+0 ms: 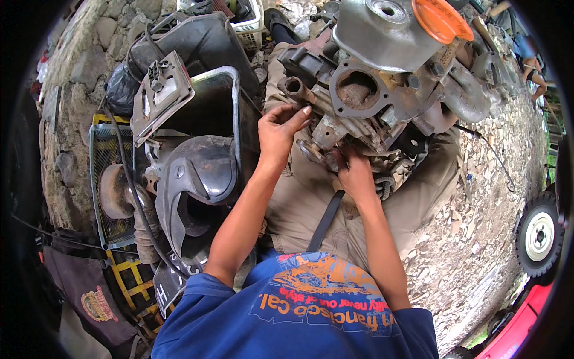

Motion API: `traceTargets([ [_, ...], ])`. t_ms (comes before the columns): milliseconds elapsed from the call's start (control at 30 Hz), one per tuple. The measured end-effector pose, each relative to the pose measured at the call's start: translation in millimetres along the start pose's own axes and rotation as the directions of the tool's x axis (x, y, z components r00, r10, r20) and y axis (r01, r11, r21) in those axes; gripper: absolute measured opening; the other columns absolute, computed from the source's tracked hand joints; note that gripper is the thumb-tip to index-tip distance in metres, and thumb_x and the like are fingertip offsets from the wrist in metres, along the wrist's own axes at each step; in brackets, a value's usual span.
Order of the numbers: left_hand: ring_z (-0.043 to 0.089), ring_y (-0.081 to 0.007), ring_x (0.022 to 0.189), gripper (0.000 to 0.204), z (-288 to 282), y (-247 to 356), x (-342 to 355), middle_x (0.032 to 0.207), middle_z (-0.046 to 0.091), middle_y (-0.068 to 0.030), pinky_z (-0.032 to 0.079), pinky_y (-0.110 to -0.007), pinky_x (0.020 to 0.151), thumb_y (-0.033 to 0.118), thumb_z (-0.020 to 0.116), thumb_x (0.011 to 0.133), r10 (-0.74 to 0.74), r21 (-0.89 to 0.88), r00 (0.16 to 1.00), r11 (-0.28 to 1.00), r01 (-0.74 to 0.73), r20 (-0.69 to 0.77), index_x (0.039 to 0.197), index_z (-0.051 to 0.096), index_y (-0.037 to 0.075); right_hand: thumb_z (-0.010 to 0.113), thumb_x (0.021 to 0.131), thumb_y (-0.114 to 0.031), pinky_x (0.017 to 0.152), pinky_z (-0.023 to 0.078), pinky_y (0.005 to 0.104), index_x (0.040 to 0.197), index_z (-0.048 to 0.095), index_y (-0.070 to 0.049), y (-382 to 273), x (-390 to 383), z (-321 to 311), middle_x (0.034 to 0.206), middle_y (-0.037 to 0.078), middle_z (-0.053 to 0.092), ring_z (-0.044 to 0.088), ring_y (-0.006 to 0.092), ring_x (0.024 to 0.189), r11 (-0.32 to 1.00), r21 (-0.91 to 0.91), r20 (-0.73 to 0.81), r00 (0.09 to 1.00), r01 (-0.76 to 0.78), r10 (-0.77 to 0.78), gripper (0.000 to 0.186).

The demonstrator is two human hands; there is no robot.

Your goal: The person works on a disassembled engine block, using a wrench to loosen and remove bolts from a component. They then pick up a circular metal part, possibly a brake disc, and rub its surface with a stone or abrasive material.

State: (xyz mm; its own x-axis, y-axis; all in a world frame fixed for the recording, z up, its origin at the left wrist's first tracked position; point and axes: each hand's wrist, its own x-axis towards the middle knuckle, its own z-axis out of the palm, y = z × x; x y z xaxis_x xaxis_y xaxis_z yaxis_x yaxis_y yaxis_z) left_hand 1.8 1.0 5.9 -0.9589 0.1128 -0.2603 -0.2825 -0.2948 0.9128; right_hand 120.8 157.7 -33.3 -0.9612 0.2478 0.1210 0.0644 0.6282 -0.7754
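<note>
A greasy metal engine (365,119) rests between my legs, with a round flanged opening (357,91) facing up. My left hand (278,133) is beside a short pipe stub (293,87) on the engine's left side. Its thumb and fingers are curled together in a pinch, and whatever they hold, if anything, is too small to make out. Low on the engine, my right hand (357,176) reaches in under the casting, near a rounded metal fitting (311,151). Its fingertips are hidden by the engine parts.
A grey metal housing (382,36) and an orange funnel-like piece (441,21) top the engine. At left lie a black helmet (197,170), an open container (236,119) and a bracket plate (161,99). Stone chips (478,209) cover the ground at right, with a wheel (540,234) beyond.
</note>
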Motion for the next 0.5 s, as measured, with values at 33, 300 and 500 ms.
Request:
traceTargets([
  [33, 0.067, -0.0142, 0.082, 0.015, -2, -1, -2, 0.091, 0.068, -0.0091, 0.060, -0.031, 0.081, 0.003, 0.073, 0.085, -0.001, 0.029, 1.000, 1.000, 0.000, 0.003, 0.095, 0.067, -0.006, 0.061, 0.090, -0.014, 0.075, 0.050, 0.0493, 0.105, 0.065, -0.003, 0, 1, 3, 0.095, 0.024, 0.065, 0.061, 0.0454, 0.089, 1.000, -0.011, 0.003, 1.000, -0.005, 0.005, 0.019],
  [300, 0.066, -0.0118, 0.082, 0.015, 1, 4, -4, 0.093, 0.071, -0.0061, 0.054, -0.026, 0.078, 0.004, 0.077, 0.082, 0.106, 0.115, 0.993, 0.988, -0.099, -0.055, 0.094, 0.071, -0.003, 0.063, 0.086, -0.015, 0.076, 0.050, 0.0506, 0.105, 0.065, -0.004, 17, 8, 46, 0.096, 0.022, 0.067, 0.062, 0.0467, 0.086, 0.996, -0.086, 0.073, 0.997, 0.027, -0.021, 0.022],
  [500, 0.062, -0.0106, 0.080, 0.013, -3, 2, 2, 0.088, 0.071, -0.0061, 0.048, -0.024, 0.074, 0.001, 0.080, 0.078, 0.443, 0.453, 0.893, 0.782, -0.428, 0.079, 0.089, 0.075, -0.002, 0.065, 0.082, -0.017, 0.088, 0.049, 0.0474, 0.111, 0.065, -0.002, 31, 40, 74, 0.111, 0.022, 0.066, 0.062, 0.0433, 0.099, 0.976, 0.204, 0.075, 0.993, 0.075, -0.092, 0.033],
])
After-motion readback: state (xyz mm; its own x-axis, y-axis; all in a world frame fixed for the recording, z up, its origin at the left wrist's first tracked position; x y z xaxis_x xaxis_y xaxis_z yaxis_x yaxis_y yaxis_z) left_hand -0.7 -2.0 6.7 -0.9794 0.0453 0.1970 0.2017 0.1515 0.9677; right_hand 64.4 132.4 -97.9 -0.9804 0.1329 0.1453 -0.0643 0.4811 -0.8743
